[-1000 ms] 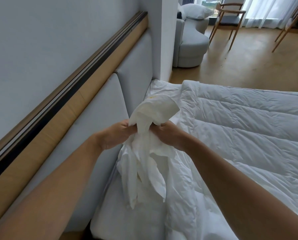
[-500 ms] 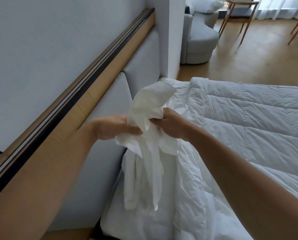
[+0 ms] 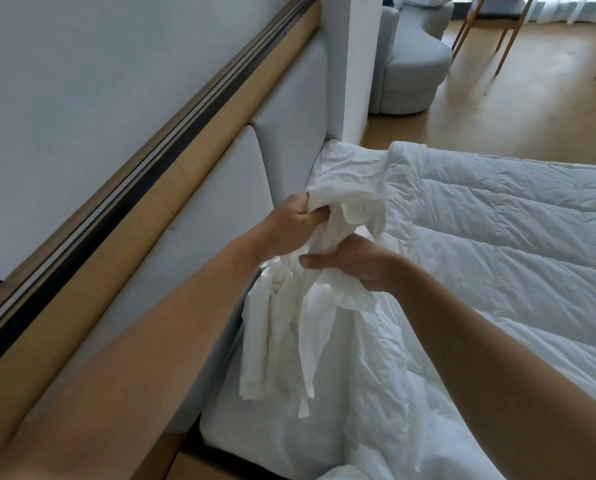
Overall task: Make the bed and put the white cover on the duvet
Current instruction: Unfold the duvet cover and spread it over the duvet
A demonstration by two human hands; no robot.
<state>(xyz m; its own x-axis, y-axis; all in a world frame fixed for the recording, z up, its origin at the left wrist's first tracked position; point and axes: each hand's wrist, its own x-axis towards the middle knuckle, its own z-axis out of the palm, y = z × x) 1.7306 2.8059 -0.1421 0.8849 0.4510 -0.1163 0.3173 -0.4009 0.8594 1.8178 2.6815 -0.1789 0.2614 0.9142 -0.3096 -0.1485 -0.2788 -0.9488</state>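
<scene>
Headboard [image 3: 227,216] blocks the left; open room lies rightward above the duvet [image 3: 497,244].

The white cover [image 3: 289,323] is thin, matt cloth, limp and finely creased. The duvet [image 3: 497,237] is thicker quilted white cloth, puffy between stitched seams, matt and wrinkled. The headboard [image 3: 220,209] has padded panels in smooth pale grey fabric with no shine. Above it the ledge [image 3: 199,154] is light wood with a satin finish and carries a dark, glossier strip [image 3: 151,169]. The wall [image 3: 82,81] looks flat and matt. The floor [image 3: 497,116] is smooth, wood-toned and softly shiny. The armchair [image 3: 414,74] is grey upholstery cloth.
</scene>
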